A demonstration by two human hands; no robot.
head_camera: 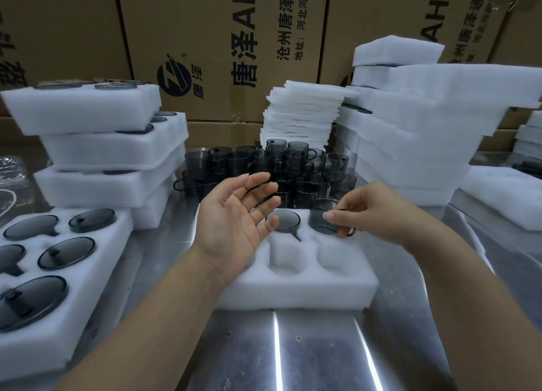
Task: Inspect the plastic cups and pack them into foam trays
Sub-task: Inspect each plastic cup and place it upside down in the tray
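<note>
My right hand (370, 212) pinches a cup (316, 219), seemingly half-seated, in the far-right pocket of the foam tray (293, 291), with my left hand (234, 217) open and empty alongside.

Cardboard boxes (223, 38) (printed) behind a steel table (316, 352).

Right hand (362, 211) pinches smoky cup (321, 219) at foam tray (296, 292) far-right pocket; left hand (231, 224) splayed above tray.
</note>
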